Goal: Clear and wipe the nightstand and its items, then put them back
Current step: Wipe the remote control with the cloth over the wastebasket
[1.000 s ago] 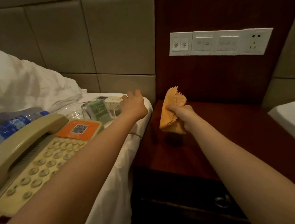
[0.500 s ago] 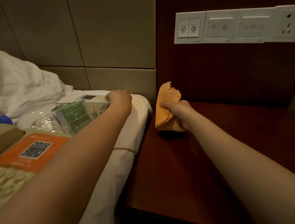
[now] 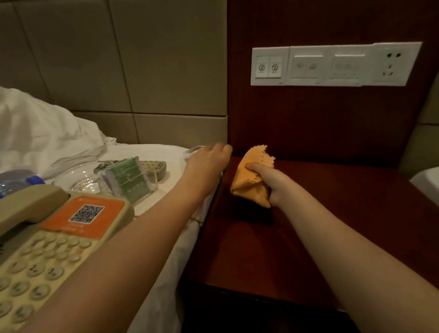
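The right hand [image 3: 270, 185] squeezes a bunched orange cloth [image 3: 249, 182] low over the back left part of the nightstand [image 3: 325, 231]. The left hand [image 3: 207, 159] is close beside it, at the bed [image 3: 164, 277] edge, fingers bent down over a small pale thing [image 3: 193, 150]; I cannot tell if it grips. On the bed lie a remote [image 3: 156, 166], green card stand [image 3: 129, 179], glass dish [image 3: 85, 178], water bottle [image 3: 2, 186] and phone [image 3: 34, 251].

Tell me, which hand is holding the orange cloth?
The right hand grips the orange cloth; the left hand reaches to the edge of the bed without it.
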Tool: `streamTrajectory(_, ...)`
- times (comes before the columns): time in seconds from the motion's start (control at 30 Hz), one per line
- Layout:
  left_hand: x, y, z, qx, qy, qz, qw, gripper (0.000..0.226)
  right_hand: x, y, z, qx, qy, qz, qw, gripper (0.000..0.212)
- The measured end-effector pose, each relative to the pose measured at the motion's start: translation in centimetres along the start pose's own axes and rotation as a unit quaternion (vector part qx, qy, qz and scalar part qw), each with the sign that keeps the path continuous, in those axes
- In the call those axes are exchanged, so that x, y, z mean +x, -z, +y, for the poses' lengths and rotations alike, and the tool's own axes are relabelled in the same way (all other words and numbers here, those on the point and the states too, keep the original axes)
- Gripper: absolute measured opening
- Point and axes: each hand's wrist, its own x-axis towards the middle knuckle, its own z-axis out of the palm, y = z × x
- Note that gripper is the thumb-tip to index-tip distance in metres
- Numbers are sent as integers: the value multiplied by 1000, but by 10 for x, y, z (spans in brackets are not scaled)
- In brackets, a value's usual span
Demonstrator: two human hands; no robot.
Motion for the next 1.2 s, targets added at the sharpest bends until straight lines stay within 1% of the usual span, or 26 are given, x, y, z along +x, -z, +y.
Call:
streamTrajectory(0.03,-4,8,10,-13,-18,20,1000,31,-7,2,2,22,-4,-4,1000,57)
streamTrajectory(0.07,-7,12,17,-35,-50,73,995,29,-16,4,4,39,-3,-15,999,49)
streamTrajectory(0.1,-13,25,25,-52,-86,105,989,32,-25,7,7,55,-4,-27,998,44)
streamTrajectory(0.2,-23,37,41,-88,-159,59,982,36,-54,17,14,74,-1,-53,996,33)
streamTrajectory(0.3,-44,56,57,-117,-228,77,964,46,-82,31,18,110,55,-56,991,40)
streamTrajectory(0.37,-56,65,67,-126,-275,84,949,50,-99,42,18,156,24,-61,986,39)
streamTrajectory(0.4,-62,71,72,-138,-300,87,940,50,-109,48,18,176,9,-57,983,40)
streamTrajectory(0.43,-68,77,78,-157,-308,74,935,49,-116,53,19,192,6,-51,980,43)
streamTrajectory(0.47,-76,81,86,-202,-288,34,935,49,-123,58,21,200,14,-40,979,45)
streamTrajectory(0.5,-86,88,95,-281,-252,-20,926,49,-130,62,25,206,20,-29,978,44)
streamTrajectory(0.53,-95,91,104,-388,-208,-70,895,51,-136,66,31,210,25,-16,977,39)
streamTrajectory(0.57,-104,94,113,-492,-162,-95,850,52,-142,69,37,214,28,-8,977,34)
streamTrajectory(0.6,-112,97,120,-570,-113,-97,808,53,-149,72,43,214,29,-12,976,30)
streamTrajectory(0.63,-120,99,126,-627,-62,-81,772,53,-156,76,49,212,31,-22,976,29)
streamTrajectory(0.7,-130,104,135,-697,42,-25,715,50,-170,82,59,218,40,-41,974,30)
streamTrajectory(0.73,-135,107,140,-725,100,-20,681,50,-178,85,63,220,45,-39,974,29)
streamTrajectory(0.77,-138,109,145,-755,153,-47,636,51,-184,86,69,217,50,-34,974,28)
streamTrajectory(0.8,-142,110,149,-782,193,-90,586,53,-190,88,75,198,58,-23,978,29)
streamTrajectory(0.83,-148,107,155,-795,215,-132,551,53,-194,90,82,163,68,-4,984,30)
streamTrajectory(0.87,-156,105,162,-789,219,-167,549,51,-198,91,89,118,74,24,990,32)
streamTrajectory(0.9,-165,102,169,-777,217,-186,560,49,-203,92,97,75,81,53,992,33)
streamTrajectory(0.93,-173,100,175,-771,217,-190,568,46,-207,93,105,38,89,80,992,33)
streamTrajectory(1.0,-186,95,184,-778,225,-174,560,39,-214,97,121,-14,120,112,986,35)
streamTrajectory(1.03,-193,93,188,-788,229,-168,546,36,-216,99,129,-38,143,127,981,37)
streamTrajectory(1.1,-206,92,196,-813,239,-166,504,30,-220,107,143,-106,188,161,963,40)
streamTrajectory(1.2,-226,82,210,-829,245,-181,470,27,-229,121,161,-206,233,177,934,34)
